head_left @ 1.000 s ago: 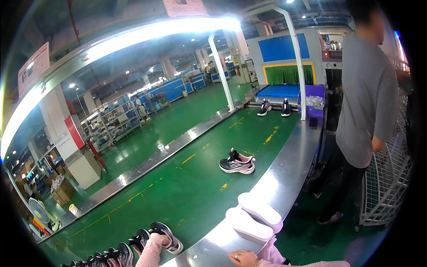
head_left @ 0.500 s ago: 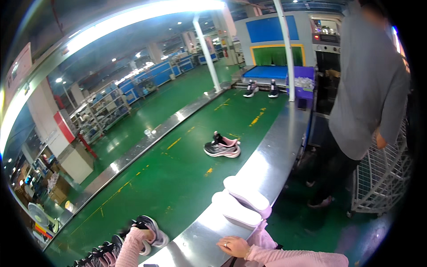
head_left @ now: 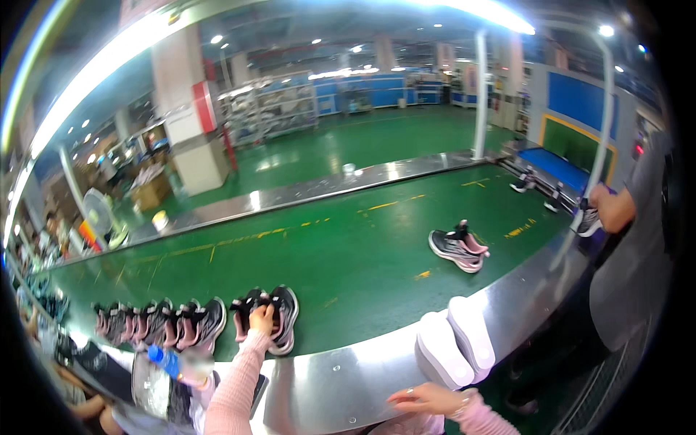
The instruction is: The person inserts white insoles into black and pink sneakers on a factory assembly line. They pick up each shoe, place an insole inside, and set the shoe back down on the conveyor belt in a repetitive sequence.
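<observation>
My left hand (head_left: 262, 319) reaches over the green belt (head_left: 348, 283), its fingers closed on a black-and-pink sneaker (head_left: 246, 330). Against it stands a matching sneaker (head_left: 286, 319), toe pointing away from me. My right hand (head_left: 428, 397) hovers over or rests at the metal ledge (head_left: 326, 384), fingers stretched out with nothing in them. Just beyond that hand lie two white sole-shaped pieces (head_left: 442, 351), side by side on the ledge. Farther along the belt a single black, grey and pink sneaker (head_left: 460, 249) sits by itself.
A row of similar sneakers (head_left: 156, 322) lines the belt at left. Below it is a blue-capped bottle (head_left: 165, 360). At right a co-worker in grey (head_left: 631, 283) holds a shoe (head_left: 586, 219). Dark shoes (head_left: 523, 180) stand near the machine (head_left: 580, 138) at the belt's far end.
My view has swung left, showing more of the sneaker row. The co-worker's lowered hand is now raised with a shoe over the belt's far end. My right hand stays near the white pieces.
</observation>
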`<state>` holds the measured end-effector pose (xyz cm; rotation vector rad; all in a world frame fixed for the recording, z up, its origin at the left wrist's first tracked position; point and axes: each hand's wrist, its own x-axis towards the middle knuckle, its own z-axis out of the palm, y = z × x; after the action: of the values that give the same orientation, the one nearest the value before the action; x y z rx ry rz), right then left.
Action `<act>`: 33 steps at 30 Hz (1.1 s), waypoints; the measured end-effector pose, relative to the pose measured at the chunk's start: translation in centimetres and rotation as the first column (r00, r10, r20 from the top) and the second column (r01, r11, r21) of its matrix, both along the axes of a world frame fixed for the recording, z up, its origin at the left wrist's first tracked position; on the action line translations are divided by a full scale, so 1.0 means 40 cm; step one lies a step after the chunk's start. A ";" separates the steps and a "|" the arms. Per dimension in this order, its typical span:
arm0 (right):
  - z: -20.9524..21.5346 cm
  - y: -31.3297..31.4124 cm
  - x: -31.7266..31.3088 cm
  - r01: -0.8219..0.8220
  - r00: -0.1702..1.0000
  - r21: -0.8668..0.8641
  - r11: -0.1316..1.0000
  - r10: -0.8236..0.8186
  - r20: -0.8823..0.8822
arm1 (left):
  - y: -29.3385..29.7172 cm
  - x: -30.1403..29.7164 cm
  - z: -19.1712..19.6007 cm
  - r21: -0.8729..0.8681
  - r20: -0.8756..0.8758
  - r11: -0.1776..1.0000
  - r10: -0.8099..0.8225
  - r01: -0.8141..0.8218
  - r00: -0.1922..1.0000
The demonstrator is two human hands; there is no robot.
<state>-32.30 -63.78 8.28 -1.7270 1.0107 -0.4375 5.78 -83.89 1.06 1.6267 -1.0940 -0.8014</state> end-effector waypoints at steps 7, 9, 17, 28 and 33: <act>0.033 -0.373 -0.238 0.438 0.872 -0.557 0.706 -0.483 0.073 | 0.052 0.029 0.033 -0.027 -0.072 0.987 0.157 -0.160 0.985; -0.045 -0.510 -0.377 0.434 0.780 -0.740 0.514 -0.625 0.024 | 0.035 0.006 0.033 -0.028 -0.101 0.986 0.161 -0.165 0.982; -0.206 -0.761 -0.598 0.436 0.426 -0.699 0.566 -0.815 -0.394 | 0.012 0.005 0.012 -0.019 -0.196 0.975 0.212 -0.219 0.958; -0.102 -0.592 -0.087 -0.068 0.929 -0.469 0.880 -0.115 -0.352 | 0.017 0.011 0.002 -0.167 0.471 0.954 0.299 -0.249 0.830; 0.043 -0.436 -0.025 -0.235 0.931 -0.652 0.721 -0.026 -0.364 | 0.052 0.001 0.071 0.108 0.910 0.946 0.030 -0.306 0.415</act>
<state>-33.31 -81.20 9.99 -2.6070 1.0582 -0.4753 5.84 -81.80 3.90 2.4652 -1.5363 0.2140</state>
